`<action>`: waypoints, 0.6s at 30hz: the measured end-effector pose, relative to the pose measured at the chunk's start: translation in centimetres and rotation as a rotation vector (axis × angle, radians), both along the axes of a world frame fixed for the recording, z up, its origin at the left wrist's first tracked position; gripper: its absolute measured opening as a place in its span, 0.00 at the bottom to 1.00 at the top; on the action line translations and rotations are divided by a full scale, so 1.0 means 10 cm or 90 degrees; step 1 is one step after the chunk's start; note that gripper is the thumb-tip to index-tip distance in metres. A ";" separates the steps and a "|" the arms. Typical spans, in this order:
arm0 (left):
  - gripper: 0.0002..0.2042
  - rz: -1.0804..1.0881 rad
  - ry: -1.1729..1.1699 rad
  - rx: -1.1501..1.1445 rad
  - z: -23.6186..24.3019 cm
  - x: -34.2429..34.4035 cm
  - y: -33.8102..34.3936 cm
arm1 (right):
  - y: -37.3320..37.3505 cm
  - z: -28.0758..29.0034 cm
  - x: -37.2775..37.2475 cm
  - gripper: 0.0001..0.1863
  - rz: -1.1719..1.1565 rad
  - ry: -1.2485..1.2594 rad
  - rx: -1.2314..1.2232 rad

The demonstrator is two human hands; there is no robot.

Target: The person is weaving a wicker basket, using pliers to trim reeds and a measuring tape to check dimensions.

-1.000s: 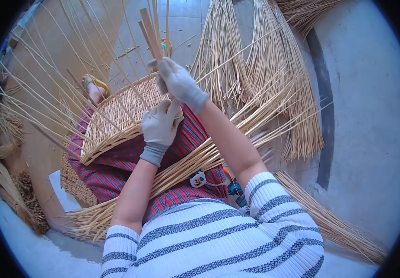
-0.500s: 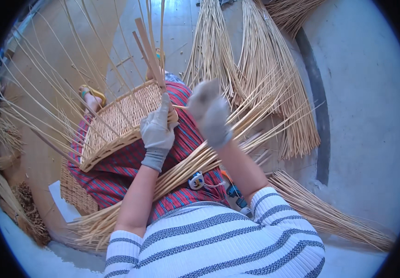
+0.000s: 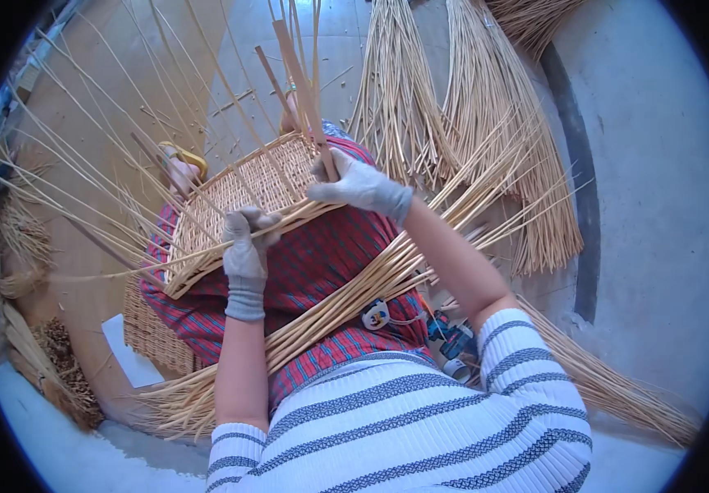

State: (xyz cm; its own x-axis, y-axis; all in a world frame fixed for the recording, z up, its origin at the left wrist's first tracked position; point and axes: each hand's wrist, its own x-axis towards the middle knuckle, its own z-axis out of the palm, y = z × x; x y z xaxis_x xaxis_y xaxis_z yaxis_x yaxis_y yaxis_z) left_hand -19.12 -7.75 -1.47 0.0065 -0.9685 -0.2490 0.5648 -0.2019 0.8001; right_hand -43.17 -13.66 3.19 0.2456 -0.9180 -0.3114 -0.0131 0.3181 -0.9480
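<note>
A partly woven, pale wicker basket lies on red plaid cloth over my lap, long thin stakes fanning up from it. My gloved left hand pinches a long cane strand at the basket's near edge, its fingertips bent round it. My gloved right hand is closed on the near right corner, where two wider flat stakes rise. Some of its fingertips are behind the weave and stakes.
Long reed bundles lie beyond on the right; more canes cross my lap. A tape measure and blue tool sit by my right hip. A woven panel and white sheet are left, a sandalled foot behind the basket.
My right hand has come down from the upright stakes and swung round onto the basket's corner. My left hand has moved left along the edge, where a long strand now stretches leftward.
</note>
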 end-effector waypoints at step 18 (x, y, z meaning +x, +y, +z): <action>0.37 -0.311 0.135 -0.133 0.59 -1.16 -1.74 | 0.16 -0.58 0.44 0.12 -0.354 0.635 -0.304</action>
